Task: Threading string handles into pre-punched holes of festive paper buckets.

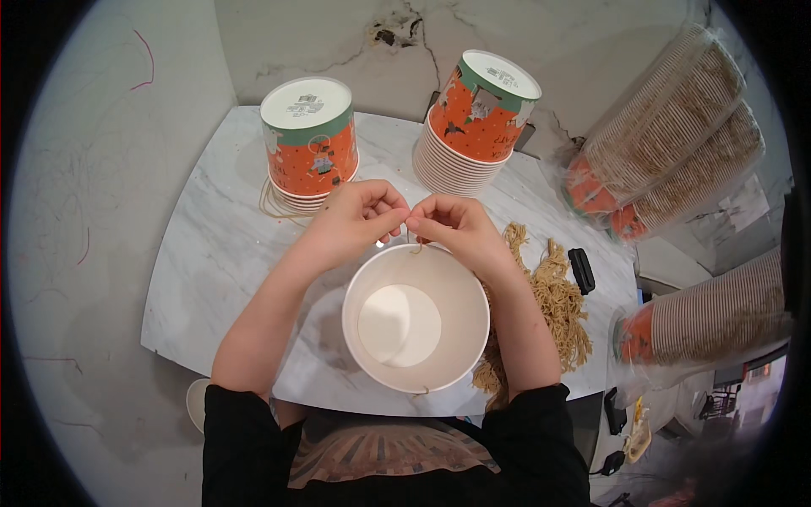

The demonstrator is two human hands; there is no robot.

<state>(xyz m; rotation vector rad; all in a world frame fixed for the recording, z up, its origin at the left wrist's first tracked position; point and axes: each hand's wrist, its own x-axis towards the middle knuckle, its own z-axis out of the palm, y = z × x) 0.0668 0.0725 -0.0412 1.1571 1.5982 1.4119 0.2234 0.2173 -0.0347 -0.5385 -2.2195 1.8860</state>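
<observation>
A white paper bucket [463, 317] stands upright on the table in front of me, its open mouth facing up. At its far rim, my left hand [361, 213] and my right hand [454, 225] meet with fingertips pinched together. Between them runs a thin tan cord [415, 248], which hangs at the bucket's rim; its ends are hidden by my fingers. Another short bit of tan cord [421, 391] shows at the near rim. Whether the cord passes through a hole in the wall cannot be made out.
Upside-down stacks of orange and green paper buckets stand at the back left [311, 160] and back centre [480, 122]. Tan cords [559, 308] lie in a heap beside my right forearm, near a small black object [581, 270]. Plastic-wrapped bucket stacks [667, 127] are at the right.
</observation>
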